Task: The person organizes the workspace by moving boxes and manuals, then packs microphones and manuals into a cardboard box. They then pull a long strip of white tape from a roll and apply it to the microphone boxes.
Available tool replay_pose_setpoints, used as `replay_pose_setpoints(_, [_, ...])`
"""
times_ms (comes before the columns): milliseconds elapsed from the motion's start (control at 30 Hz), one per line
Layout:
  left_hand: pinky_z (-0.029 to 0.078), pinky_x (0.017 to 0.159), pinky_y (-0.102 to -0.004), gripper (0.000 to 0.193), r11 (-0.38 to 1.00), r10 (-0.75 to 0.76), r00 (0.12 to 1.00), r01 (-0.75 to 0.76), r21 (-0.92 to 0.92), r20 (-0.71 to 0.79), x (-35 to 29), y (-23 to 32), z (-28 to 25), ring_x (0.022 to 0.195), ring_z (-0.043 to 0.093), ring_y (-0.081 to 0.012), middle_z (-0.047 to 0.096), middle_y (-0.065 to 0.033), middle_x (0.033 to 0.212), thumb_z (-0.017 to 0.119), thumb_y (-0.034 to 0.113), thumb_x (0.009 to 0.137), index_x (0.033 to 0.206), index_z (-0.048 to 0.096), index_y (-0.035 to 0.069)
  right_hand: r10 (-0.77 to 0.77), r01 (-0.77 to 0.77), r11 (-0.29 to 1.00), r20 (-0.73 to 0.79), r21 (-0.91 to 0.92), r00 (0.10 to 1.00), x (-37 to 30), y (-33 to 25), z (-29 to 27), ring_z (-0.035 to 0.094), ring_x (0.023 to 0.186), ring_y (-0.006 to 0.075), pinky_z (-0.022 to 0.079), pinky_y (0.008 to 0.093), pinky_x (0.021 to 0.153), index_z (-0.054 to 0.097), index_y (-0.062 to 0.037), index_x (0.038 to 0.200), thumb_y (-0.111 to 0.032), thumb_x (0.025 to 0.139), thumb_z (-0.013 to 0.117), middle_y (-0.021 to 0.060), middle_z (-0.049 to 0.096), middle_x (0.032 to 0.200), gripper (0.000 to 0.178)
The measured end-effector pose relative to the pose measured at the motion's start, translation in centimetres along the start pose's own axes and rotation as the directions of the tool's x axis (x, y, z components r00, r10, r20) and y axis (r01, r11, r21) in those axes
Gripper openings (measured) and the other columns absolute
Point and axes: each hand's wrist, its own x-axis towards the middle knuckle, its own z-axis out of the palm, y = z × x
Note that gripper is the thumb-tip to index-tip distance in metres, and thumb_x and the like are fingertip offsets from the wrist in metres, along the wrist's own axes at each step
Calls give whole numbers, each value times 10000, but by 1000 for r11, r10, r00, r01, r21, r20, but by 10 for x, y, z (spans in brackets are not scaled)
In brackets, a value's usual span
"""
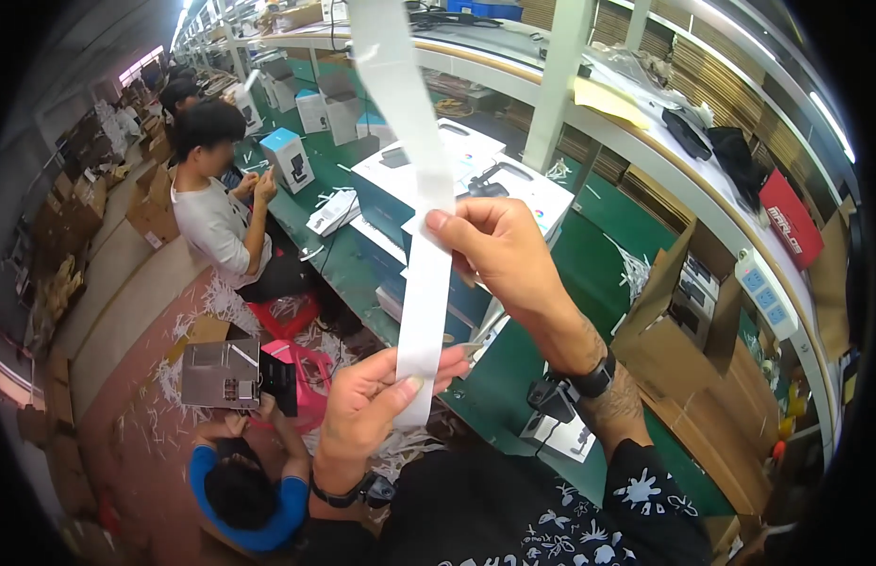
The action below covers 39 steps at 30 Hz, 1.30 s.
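Note:
A long white paper strip (423, 307), perhaps a strip of labels, hangs in front of me and runs up past the top edge of the view. My left hand (367, 401) pinches it near its lower end, thumb on the front and fingers behind. Higher up, my right hand (502, 247) grips the same strip between thumb and curled fingers. Behind it stands a stack of white product boxes (543, 189) with pictures of a black device on top. A small white box (560, 436) lies on the green bench below my right forearm, beside a black device (551, 398).
An opened cardboard carton (688, 302) with boxes inside is on the right, beneath a shelf with a power strip (766, 294). At left sits a co-worker in white (216, 208); another in blue (244, 481) is lower down. Paper shreds (216, 316) litter the floor.

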Motion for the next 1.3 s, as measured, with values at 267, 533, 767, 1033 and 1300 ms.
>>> replay_pose_setpoints(267, [406, 1075, -468, 442, 963, -15, 996, 37, -268, 84, 14, 0, 0, 1203, 553, -412, 536, -327, 1279, 413, 0, 947, 1365, 359, -132, -735, 642, 406, 185, -651, 653, -37, -7, -23, 627, 815, 240, 490, 317, 691, 675, -21, 1004, -26, 738, 757, 109, 651, 915, 279])
replay_pose_setpoints(533, [528, 821, -327, 320, 996, 45, 997, -40, 85, -60, 15, -17, 2, 876, 676, -225, 676, -160, 1001, 550, 110, 957, 1203, 558, -94, -639, 710, 299, 420, -637, 645, -66, 0, -19, 684, 775, 270, 553, 333, 636, 669, 7, 997, -60, 764, 762, 142, 678, 934, 260])
replay_pose_setpoints(767, [454, 544, -322, 145, 494, 306, 930, -337, 802, 202, 34, -13, 4, 564, 587, -270, 570, -178, 695, 598, 9, 872, 989, 654, -56, -447, 628, 39, 548, -777, 707, -81, -4, -29, 662, 816, 226, 515, 320, 684, 653, 22, 889, -134, 693, 665, 122, 671, 924, 251])
replay_pose_setpoints(1033, [440, 517, -312, 130, 313, 350, 878, -438, 843, 327, 42, -9, 20, 515, 589, -264, 560, -170, 607, 583, -56, 837, 939, 649, -100, -588, 588, 12, 470, -809, 659, -90, -2, -35, 604, 757, 227, 486, 331, 696, 635, 88, 832, -154, 646, 602, 135, 634, 842, 306])
replay_pose_setpoints(1300, [496, 952, -362, 292, 596, 211, 977, -119, 794, -11, 23, -39, -19, 1007, 665, -280, 675, -244, 1066, 455, 33, 973, 1130, 563, -188, -734, 80, 66, 6, -995, 680, -166, 38, -165, 678, 800, 267, 542, 373, 691, 677, 16, 981, -4, 753, 671, 145, 704, 945, 229])
